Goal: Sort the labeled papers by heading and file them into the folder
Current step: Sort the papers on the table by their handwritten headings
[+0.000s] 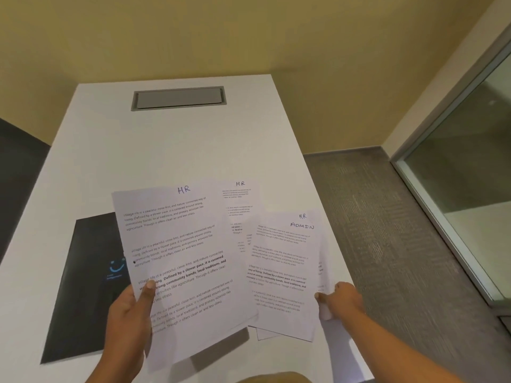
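Note:
My left hand [130,313] grips a printed sheet headed "HR" [185,261] by its lower left edge, thumb on the text, and holds it above the table. Behind it lies another sheet headed "HR" [240,205], mostly covered. To the right a sheet headed "ADMIN" [282,269], with "HR" written above that word, tops a small stack on the table. My right hand [341,298] pinches the right edge of that stack. A black folder [83,294] with a blue smile logo lies flat on the left, partly under the held sheet.
The white table [177,145] has a grey cable hatch [178,98] near its far end. Grey carpet [387,217] lies to the right, with a glass partition [470,167] beyond. A yellow wall stands behind the table.

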Action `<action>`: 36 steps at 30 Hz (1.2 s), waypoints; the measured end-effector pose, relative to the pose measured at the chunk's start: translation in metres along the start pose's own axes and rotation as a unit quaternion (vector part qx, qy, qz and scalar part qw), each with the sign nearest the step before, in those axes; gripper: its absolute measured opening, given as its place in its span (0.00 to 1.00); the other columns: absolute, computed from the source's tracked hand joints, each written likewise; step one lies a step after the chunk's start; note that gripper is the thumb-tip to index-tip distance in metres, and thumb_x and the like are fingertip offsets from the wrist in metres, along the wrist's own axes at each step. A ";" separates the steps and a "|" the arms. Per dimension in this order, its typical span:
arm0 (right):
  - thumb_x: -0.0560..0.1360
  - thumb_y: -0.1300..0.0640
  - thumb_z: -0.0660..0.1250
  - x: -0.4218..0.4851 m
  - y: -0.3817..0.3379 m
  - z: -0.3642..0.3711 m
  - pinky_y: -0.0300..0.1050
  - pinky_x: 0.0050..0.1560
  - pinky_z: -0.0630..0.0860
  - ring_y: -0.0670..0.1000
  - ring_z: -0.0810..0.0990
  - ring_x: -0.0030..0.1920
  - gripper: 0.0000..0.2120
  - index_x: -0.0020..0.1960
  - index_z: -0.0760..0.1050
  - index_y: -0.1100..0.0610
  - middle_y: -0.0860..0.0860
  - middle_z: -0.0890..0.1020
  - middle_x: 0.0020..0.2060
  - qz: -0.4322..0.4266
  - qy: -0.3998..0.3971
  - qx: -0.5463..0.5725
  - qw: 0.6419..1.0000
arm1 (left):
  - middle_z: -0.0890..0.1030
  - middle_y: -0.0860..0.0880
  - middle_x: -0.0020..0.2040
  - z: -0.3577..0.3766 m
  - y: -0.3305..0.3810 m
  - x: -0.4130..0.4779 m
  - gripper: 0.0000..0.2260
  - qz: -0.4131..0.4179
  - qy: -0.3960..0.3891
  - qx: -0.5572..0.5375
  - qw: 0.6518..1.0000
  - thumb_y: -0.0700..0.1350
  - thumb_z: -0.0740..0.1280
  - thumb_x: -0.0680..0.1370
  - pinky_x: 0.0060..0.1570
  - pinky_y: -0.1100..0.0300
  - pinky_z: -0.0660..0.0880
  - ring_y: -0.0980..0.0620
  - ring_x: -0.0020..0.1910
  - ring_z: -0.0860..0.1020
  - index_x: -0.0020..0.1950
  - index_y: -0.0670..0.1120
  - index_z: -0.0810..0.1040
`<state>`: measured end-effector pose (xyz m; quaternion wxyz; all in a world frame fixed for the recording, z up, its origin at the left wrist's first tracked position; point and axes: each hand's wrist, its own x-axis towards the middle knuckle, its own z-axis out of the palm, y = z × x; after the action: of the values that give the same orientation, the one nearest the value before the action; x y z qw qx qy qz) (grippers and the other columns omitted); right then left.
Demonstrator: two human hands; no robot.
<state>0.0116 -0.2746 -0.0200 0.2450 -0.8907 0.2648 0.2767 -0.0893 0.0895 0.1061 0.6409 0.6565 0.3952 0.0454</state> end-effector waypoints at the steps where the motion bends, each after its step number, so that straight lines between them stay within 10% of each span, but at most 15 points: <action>1: 0.69 0.49 0.76 -0.004 -0.001 -0.001 0.41 0.31 0.72 0.52 0.78 0.39 0.14 0.43 0.75 0.56 0.51 0.79 0.39 -0.013 0.001 0.017 1.000 | 0.84 0.48 0.48 -0.001 0.000 -0.001 0.10 0.003 0.001 -0.001 1.000 0.46 0.61 0.82 0.37 0.57 0.76 0.45 0.46 0.82 0.60 0.47 0.77; 10: 0.80 0.51 0.63 -0.034 0.002 -0.013 0.42 0.28 0.66 0.49 0.76 0.28 0.18 0.33 0.74 0.54 0.49 0.78 0.27 -0.175 0.063 -0.027 0.982 | 0.83 0.47 0.50 -0.009 -0.003 -0.002 0.11 -0.006 0.014 0.008 1.000 0.49 0.61 0.82 0.37 0.54 0.77 0.43 0.46 0.82 0.61 0.48 0.77; 15: 0.80 0.55 0.65 -0.053 -0.003 -0.020 0.49 0.38 0.79 0.51 0.80 0.37 0.09 0.47 0.82 0.57 0.50 0.82 0.36 -0.192 0.135 0.046 0.971 | 0.83 0.48 0.52 -0.008 -0.006 -0.002 0.11 -0.011 0.007 -0.003 1.000 0.48 0.61 0.82 0.39 0.54 0.78 0.44 0.48 0.82 0.62 0.48 0.77; 27: 0.76 0.61 0.69 -0.105 -0.033 -0.078 0.44 0.33 0.76 0.49 0.78 0.32 0.05 0.48 0.84 0.60 0.50 0.82 0.33 -0.303 0.264 0.035 0.915 | 0.85 0.48 0.48 -0.019 -0.008 0.001 0.07 -0.006 0.004 -0.022 1.000 0.47 0.63 0.81 0.39 0.53 0.80 0.44 0.44 0.84 0.55 0.50 0.79; 32: 0.76 0.62 0.70 -0.112 -0.052 -0.111 0.44 0.43 0.74 0.55 0.79 0.36 0.07 0.52 0.83 0.62 0.56 0.83 0.36 -0.285 0.329 0.123 0.892 | 0.86 0.47 0.48 -0.023 -0.011 0.005 0.06 -0.005 0.010 -0.030 0.999 0.47 0.64 0.81 0.45 0.45 0.81 0.42 0.46 0.84 0.53 0.51 0.81; 36: 0.76 0.57 0.70 -0.113 -0.064 -0.132 0.31 0.33 0.74 0.42 0.79 0.32 0.03 0.48 0.82 0.55 0.49 0.83 0.36 -0.269 0.304 0.271 0.873 | 0.85 0.47 0.48 -0.023 -0.011 0.004 0.05 -0.005 0.015 -0.030 0.999 0.47 0.65 0.80 0.47 0.42 0.81 0.42 0.45 0.84 0.53 0.51 0.80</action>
<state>0.0182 -0.2665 0.1654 0.4488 -0.8666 0.1412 -0.1664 -0.1041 0.1089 0.0987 0.6541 0.6345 0.4067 0.0641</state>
